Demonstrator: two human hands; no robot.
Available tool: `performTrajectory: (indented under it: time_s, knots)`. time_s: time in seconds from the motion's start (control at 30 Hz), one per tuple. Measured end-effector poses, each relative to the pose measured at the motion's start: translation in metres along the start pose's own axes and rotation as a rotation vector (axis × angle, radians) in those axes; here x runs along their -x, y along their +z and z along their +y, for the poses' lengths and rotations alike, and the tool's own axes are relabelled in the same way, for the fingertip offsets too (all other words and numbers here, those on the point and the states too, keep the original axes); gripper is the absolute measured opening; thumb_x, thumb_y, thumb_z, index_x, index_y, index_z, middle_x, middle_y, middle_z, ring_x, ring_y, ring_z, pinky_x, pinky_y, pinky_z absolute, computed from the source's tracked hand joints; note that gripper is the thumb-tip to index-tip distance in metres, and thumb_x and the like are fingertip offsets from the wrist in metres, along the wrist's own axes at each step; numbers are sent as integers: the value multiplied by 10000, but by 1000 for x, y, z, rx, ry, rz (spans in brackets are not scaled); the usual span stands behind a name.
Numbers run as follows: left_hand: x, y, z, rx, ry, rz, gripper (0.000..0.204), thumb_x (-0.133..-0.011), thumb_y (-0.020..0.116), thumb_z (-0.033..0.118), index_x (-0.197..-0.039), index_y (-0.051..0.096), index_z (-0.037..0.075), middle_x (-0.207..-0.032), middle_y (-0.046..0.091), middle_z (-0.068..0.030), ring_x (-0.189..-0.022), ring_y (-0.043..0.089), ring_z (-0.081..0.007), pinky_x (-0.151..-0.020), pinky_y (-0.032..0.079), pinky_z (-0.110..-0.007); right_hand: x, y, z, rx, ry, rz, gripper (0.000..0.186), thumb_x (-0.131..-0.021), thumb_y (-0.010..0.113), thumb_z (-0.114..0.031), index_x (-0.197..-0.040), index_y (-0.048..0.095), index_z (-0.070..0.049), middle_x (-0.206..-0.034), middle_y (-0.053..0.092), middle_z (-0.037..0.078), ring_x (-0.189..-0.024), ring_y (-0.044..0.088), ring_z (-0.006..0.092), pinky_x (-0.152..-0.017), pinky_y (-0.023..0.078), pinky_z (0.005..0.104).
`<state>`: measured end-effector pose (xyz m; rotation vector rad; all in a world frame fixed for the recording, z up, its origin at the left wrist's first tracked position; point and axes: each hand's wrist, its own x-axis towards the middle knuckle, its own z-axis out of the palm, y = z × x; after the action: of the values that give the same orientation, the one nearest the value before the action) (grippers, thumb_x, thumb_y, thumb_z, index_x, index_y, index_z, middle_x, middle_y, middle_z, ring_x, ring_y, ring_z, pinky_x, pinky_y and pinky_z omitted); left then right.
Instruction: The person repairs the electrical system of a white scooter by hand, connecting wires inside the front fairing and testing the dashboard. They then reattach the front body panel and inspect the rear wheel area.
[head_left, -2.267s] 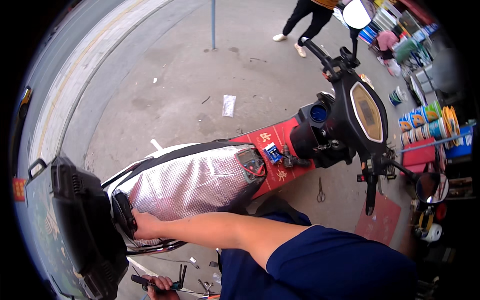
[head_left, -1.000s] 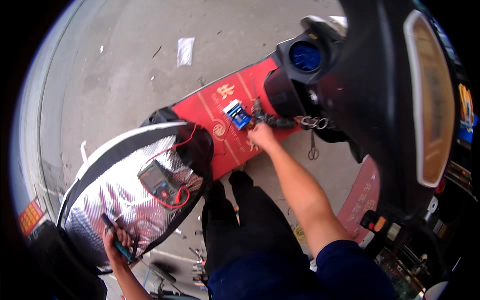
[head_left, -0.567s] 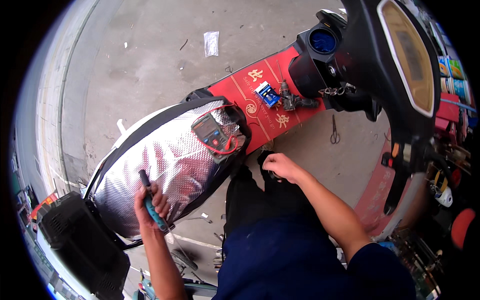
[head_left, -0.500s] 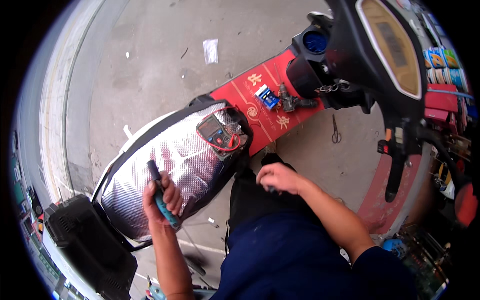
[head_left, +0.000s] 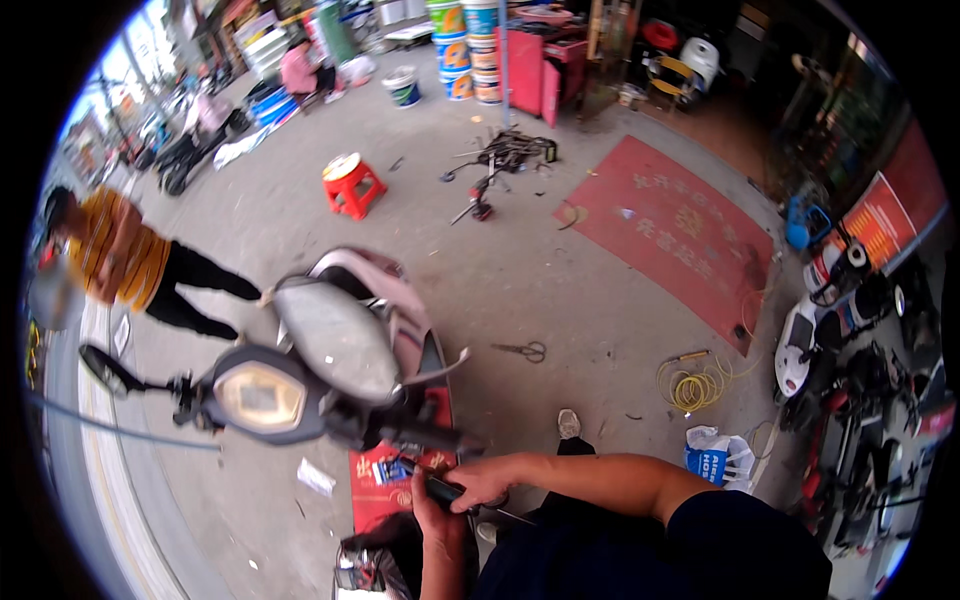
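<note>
My hands meet low in the middle, in front of the scooter's [head_left: 258, 398] handlebar. A dark, slim-handled tool [head_left: 443, 490] lies between them; its exact kind is hard to make out. My left hand [head_left: 432, 515] is wrapped round it from below. Reaching in from the right, my right hand [head_left: 486, 480] has its fingers closed on the tool's near end. Just beyond the hands, a small blue-and-white box [head_left: 389, 471] rests on the scooter's red floor mat [head_left: 374, 512]. At the bottom edge, a multimeter [head_left: 358, 573] shows partly beside the seat.
Scissors [head_left: 521, 351] and a coiled yellow hose [head_left: 692, 391] lie on the ground ahead. A red stool [head_left: 352, 188] and dismantled metal parts [head_left: 508, 155] stand farther off. Someone in a yellow striped shirt [head_left: 130, 245] stands at left. Parked scooters [head_left: 800, 345] line the right side.
My view has swung up and to the right, toward the yard. The left hand, earlier holding a teal-and-black tool over the seat, is now together with the right hand, both on the tool.
</note>
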<state>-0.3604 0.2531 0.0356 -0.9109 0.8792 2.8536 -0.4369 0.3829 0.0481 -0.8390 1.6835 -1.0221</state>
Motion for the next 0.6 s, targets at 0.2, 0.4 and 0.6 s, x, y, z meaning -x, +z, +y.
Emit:
performTrajectory:
  time_s: [0.2,0.4,0.6]
  knots:
    - [-81,135,-75,88,-169,-278,340,-931,505,404,-1006,622,94,-943,653,-72,-952,591,-236,-905,452,-390,94,-139,69,-94,-43,126,318,-866,625,-288,-953,583,15,-859,607,123,-781,574,208,-710,469,365]
    - [-176,272,-104,-531,12,-184,418,-937,538,386,-1163,575,37,-1034,636,-108,-962,604,-219,-867,470,-351,196,-278,81,-769,-83,491,250,-948,556,-207,-1122,498,-39,-892,635,58,-474,465,70,-408,368,224]
    - [-247,224,-114,-1403,110,4,258,-868,611,247,-921,632,-4,-755,637,-77,-701,599,-141,-629,472,-280,266,-391,167,-1114,-31,937,262,-938,571,-296,-1070,509,-79,-916,688,110,-415,383,48,-380,299,204]
